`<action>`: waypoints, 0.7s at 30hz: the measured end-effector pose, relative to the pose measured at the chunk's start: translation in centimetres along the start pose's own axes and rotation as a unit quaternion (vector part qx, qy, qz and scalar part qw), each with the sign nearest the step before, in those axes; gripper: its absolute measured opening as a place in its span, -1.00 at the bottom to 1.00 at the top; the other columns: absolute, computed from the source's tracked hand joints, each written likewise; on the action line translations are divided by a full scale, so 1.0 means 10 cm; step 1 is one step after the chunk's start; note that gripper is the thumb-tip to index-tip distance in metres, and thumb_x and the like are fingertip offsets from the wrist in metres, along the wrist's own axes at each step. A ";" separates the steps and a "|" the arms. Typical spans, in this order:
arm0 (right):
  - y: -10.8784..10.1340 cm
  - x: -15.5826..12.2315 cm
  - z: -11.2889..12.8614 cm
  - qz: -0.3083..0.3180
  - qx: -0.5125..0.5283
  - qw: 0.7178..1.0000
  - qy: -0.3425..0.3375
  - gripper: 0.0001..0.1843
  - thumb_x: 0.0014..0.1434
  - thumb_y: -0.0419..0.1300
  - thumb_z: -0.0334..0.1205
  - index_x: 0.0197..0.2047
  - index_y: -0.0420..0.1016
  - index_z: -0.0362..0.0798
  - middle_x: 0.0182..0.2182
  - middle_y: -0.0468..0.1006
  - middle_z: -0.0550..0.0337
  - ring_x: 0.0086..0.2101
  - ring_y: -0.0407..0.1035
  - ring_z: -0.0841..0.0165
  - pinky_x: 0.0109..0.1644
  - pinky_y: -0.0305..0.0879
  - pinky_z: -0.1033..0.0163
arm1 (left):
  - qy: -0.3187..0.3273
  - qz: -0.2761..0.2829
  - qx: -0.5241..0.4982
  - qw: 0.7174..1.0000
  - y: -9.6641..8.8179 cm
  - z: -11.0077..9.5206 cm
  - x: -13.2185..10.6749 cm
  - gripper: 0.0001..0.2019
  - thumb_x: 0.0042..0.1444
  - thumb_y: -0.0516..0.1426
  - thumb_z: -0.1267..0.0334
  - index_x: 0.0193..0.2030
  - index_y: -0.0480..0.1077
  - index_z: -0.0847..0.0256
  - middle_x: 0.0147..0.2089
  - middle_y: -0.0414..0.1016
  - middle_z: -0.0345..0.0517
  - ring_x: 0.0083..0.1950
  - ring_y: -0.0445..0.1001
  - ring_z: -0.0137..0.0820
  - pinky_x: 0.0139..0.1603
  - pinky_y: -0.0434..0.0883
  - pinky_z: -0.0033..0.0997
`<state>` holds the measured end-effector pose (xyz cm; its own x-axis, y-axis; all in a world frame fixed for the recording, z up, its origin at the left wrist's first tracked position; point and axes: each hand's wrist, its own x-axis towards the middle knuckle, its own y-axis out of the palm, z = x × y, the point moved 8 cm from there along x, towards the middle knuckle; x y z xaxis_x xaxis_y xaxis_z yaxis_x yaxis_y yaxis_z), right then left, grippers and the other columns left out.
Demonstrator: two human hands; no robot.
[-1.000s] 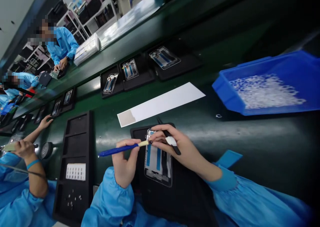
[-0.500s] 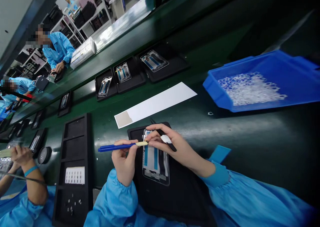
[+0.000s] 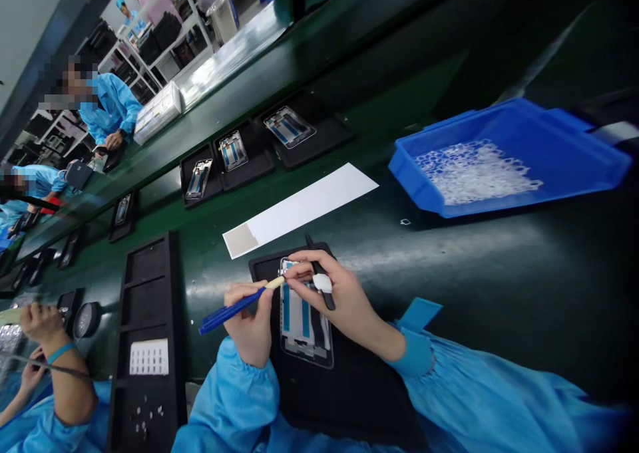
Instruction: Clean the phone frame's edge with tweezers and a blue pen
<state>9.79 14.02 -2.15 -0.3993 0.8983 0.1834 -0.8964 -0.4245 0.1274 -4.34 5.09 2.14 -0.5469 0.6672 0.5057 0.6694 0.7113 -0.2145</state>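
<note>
My left hand is closed around a blue pen-like tool with a cream tip. My right hand has black tweezers with a white wrap tucked in it. Its thumb and fingertips pinch together at the cream tip; any small piece between them is too small to make out. Beneath both hands lies a device frame, like that of a phone or tablet, with blue strips. The frame rests on a black tray, its upper part partly covered by my right hand.
A white strip lies beyond the tray. To the right stands a blue bin holding many small white rings. On the left is a compartmented black tray with a white card. A co-worker's arm is at far left.
The blue tool has tilted, its back end dropping and its cream tip rising slightly. Both hands stay together over the frame. The whole view has shifted a little.
</note>
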 end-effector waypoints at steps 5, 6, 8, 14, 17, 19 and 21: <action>-0.03 -0.01 0.03 -0.025 -0.010 1.000 -0.015 -0.77 0.20 0.16 -0.21 -0.06 0.31 0.02 -0.35 0.54 0.18 -0.34 0.48 0.32 -0.23 0.47 0.21 | 0.043 0.017 0.010 0.999 0.06 -0.07 -0.02 -0.85 0.11 0.26 0.37 -0.29 0.34 0.19 -0.36 0.53 -0.21 -0.30 0.58 -0.42 -0.22 0.55 -0.37; -0.03 0.00 0.04 -0.025 -0.008 1.000 -0.014 -0.77 0.20 0.16 -0.22 -0.06 0.31 0.01 -0.36 0.53 0.18 -0.35 0.46 0.33 -0.24 0.46 0.22 | 0.041 0.018 0.005 0.999 0.07 -0.07 -0.02 -0.85 0.11 0.26 0.37 -0.29 0.34 0.19 -0.36 0.53 -0.21 -0.30 0.58 -0.42 -0.22 0.55 -0.37; -0.02 0.00 0.04 -0.023 -0.001 1.000 -0.011 -0.77 0.21 0.15 -0.23 -0.05 0.29 0.01 -0.37 0.50 0.20 -0.39 0.43 0.37 -0.28 0.44 0.25 | 0.021 0.016 -0.008 1.000 0.07 -0.04 -0.02 -0.83 0.10 0.27 0.34 -0.31 0.33 0.20 -0.38 0.52 -0.21 -0.31 0.58 -0.41 -0.23 0.55 -0.36; -0.02 0.03 0.04 -0.010 0.044 0.999 -0.009 -0.78 0.20 0.13 -0.24 -0.08 0.25 0.00 -0.40 0.44 0.24 -0.43 0.35 0.41 -0.35 0.37 0.28 | -0.226 -0.002 -0.072 0.971 0.10 0.32 -0.02 -0.64 -0.02 0.33 0.06 -0.32 0.27 0.21 -0.45 0.51 -0.25 -0.46 0.57 -0.41 -0.37 0.55 -0.43; -0.02 0.02 0.04 -0.009 0.059 0.998 -0.008 -0.77 0.19 0.12 -0.24 -0.07 0.22 0.01 -0.41 0.43 0.25 -0.44 0.35 0.41 -0.35 0.36 0.28 | -0.340 0.009 -0.140 0.930 0.20 0.43 -0.07 -0.54 -0.10 0.36 -0.02 -0.31 0.24 0.21 -0.48 0.48 -0.29 -0.52 0.53 -0.48 -0.43 0.51 -0.52; -0.02 0.00 0.05 -0.010 0.053 0.999 -0.002 -0.75 0.19 0.11 -0.23 -0.06 0.21 0.01 -0.40 0.45 0.24 -0.44 0.35 0.41 -0.35 0.37 0.27 | -0.383 0.020 -0.175 0.907 0.26 0.44 -0.10 -0.50 -0.17 0.39 -0.04 -0.32 0.23 0.20 -0.49 0.47 -0.31 -0.52 0.52 -0.52 -0.43 0.50 -0.56; -0.08 0.00 0.10 -0.024 0.034 0.999 -0.010 -0.75 0.19 0.12 -0.22 -0.05 0.22 0.02 -0.40 0.46 0.24 -0.43 0.37 0.40 -0.32 0.38 0.25 | -0.415 0.027 -0.207 0.885 0.30 0.45 -0.13 -0.46 -0.23 0.41 -0.06 -0.32 0.23 0.19 -0.50 0.46 -0.33 -0.53 0.50 -0.55 -0.43 0.49 -0.60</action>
<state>10.71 14.23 -1.32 -0.3522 0.9154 0.1949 -0.8988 -0.3889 0.2022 -3.85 7.36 -2.97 -0.5744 0.7527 -0.3216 0.7389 0.6459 0.1921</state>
